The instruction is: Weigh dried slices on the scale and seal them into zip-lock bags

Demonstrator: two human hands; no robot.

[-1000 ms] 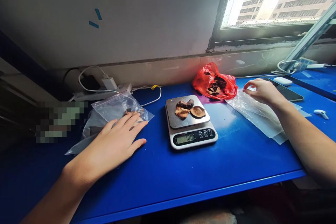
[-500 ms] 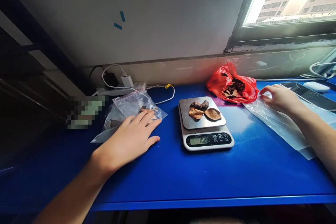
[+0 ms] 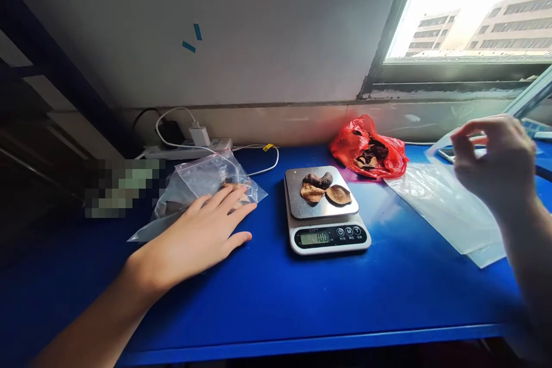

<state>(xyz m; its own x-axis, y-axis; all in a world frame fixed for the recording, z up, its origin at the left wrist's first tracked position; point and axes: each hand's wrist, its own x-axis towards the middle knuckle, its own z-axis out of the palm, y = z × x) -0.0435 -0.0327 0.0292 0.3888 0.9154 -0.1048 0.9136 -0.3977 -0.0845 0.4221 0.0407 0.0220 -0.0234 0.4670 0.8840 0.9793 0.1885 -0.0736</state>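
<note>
My left hand (image 3: 202,236) lies flat with spread fingers on a clear zip bag (image 3: 202,169), which has brown dried pieces inside, partly hidden by the fingers. Right of it stands a kitchen scale (image 3: 330,238) reading 10.0. Several dried brown peel-like pieces (image 3: 338,194) rest on its metal plate. My right hand (image 3: 495,155) is raised above the table's right side, thumb and fingers pinched on what looks like the edge of a thin clear plastic bag (image 3: 437,146). Below it, flat clear plastic bags (image 3: 448,213) lie on the table.
Behind the scale, an open red plastic bag (image 3: 345,141) holds more dark dried pieces. A power strip (image 3: 219,144) with a white charger (image 3: 199,135) and cable runs along the wall. A phone (image 3: 446,153) lies partly hidden behind my right hand. The blue table's front edge (image 3: 302,345) is near me.
My right hand has risen from the flat plastic bags, lifting a bag's edge. The left hand stays on the zip bag. The whole view has shifted slightly.
</note>
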